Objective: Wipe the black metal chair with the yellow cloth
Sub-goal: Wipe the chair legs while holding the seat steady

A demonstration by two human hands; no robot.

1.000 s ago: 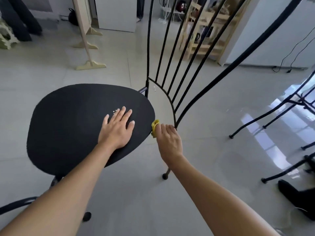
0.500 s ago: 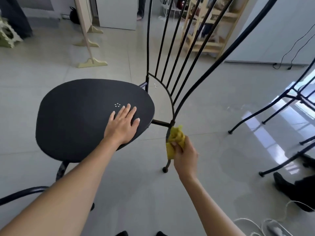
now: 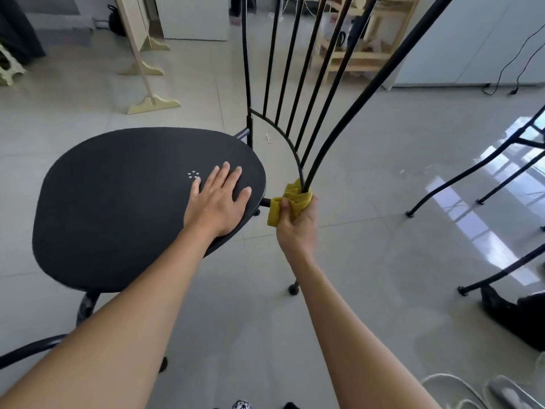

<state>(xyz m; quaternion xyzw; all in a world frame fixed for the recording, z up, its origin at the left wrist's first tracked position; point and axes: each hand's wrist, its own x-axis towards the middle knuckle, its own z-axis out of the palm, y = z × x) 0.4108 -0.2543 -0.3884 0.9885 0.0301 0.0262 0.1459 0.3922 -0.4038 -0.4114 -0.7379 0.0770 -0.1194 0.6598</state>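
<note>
The black metal chair [image 3: 118,208] stands in front of me, with a round flat seat and a tall back of thin rods fanning upward. My left hand [image 3: 219,199] lies flat on the right part of the seat, fingers spread. My right hand [image 3: 296,224] is closed around the yellow cloth [image 3: 292,199]. The cloth is wrapped around the base of the nearest back post, where the rods meet just right of the seat. Below my hand the rear leg runs down to a ball foot on the floor.
Black legs of another chair [image 3: 472,184] stand on the shiny grey tile floor at the right. A wooden stand with pale feet [image 3: 147,84] and a wooden shelf [image 3: 356,48] are at the back. A white cable [image 3: 448,385] lies at bottom right.
My right hand has gone from the seat edge down the rear leg and back up. It now grips the cloth around the post base. The left hand stays on the seat.
</note>
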